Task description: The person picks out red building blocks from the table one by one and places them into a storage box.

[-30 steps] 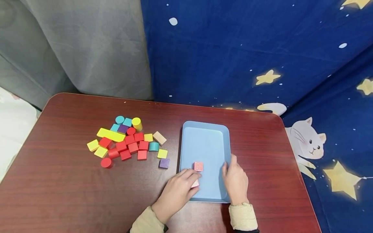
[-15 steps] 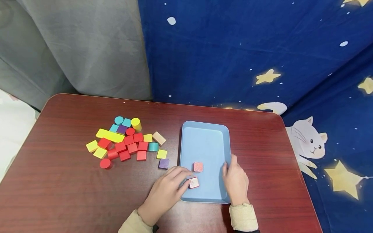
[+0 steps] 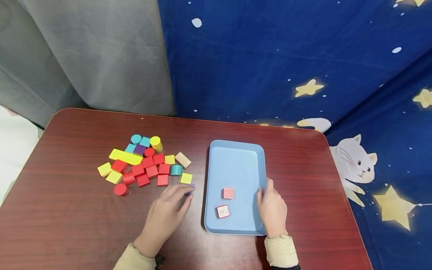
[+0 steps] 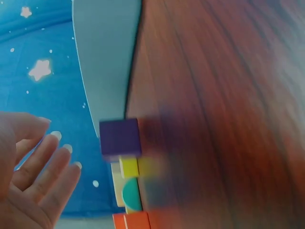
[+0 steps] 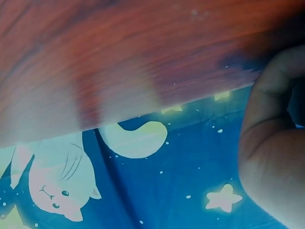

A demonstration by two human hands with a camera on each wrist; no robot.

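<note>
My left hand [image 3: 168, 213] hovers over the table at the purple block [image 3: 192, 186], partly covering it in the head view. In the left wrist view, a gap separates the relaxed fingers [image 4: 43, 162] from that purple block [image 4: 120, 138]. With my right hand [image 3: 272, 210] I grip the right wall of the light blue tray [image 3: 236, 227], thumb on the inner side. Two blocks lie apart in the tray: a pink one [image 3: 228, 193] and a white-topped one with red sides [image 3: 223, 211]. The right wrist view shows only part of the right hand [image 5: 276, 143].
Left of the tray is a cluster of blocks: red cubes [image 3: 152, 171], a long yellow bar [image 3: 126, 157], a yellow cylinder [image 3: 156, 144], a teal piece [image 3: 176, 170] and a plain wooden block [image 3: 183, 160]. A curtain [image 3: 270, 75] hangs behind the table [image 3: 84, 225].
My left hand has let go of the white-topped block in the tray and moved left, out to the purple block. The right hand has stayed at the tray's wall.
</note>
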